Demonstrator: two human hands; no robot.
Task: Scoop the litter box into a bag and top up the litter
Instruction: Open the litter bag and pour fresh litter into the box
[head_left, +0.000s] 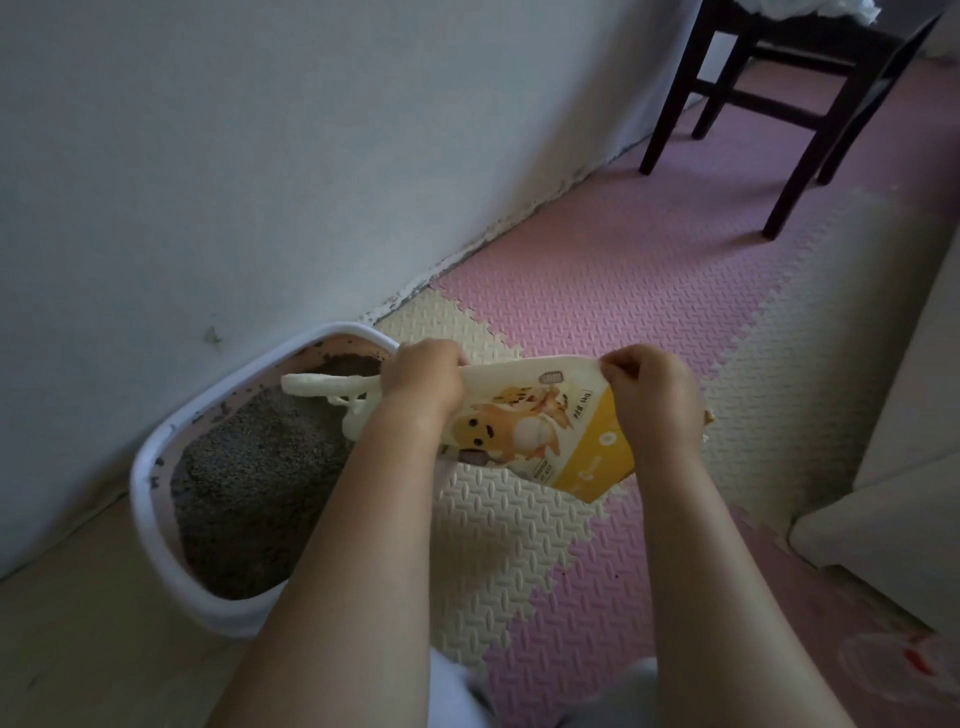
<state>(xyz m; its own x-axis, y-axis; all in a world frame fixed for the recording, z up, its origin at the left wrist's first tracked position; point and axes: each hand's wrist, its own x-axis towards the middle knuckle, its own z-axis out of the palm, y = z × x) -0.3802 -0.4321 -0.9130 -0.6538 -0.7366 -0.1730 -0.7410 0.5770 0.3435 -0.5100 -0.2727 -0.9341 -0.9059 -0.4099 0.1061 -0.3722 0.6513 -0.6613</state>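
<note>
A white-rimmed litter box (156, 457) with pink inner walls stands against the wall at the left, holding grey litter (249, 467). I hold a cream and yellow litter bag (545, 426) with a cat picture, tipped sideways over the box's right end. My left hand (423, 379) grips the bag's mouth end, where a crumpled cream flap (332, 387) hangs over the litter. My right hand (654, 389) pinches the bag's far top edge. No litter is seen falling.
The floor is pink and cream foam puzzle mats (597, 291). A dark wooden chair (779, 98) stands at the back right. White furniture (893, 467) runs along the right edge. A thin plastic bag (909, 670) lies at the lower right.
</note>
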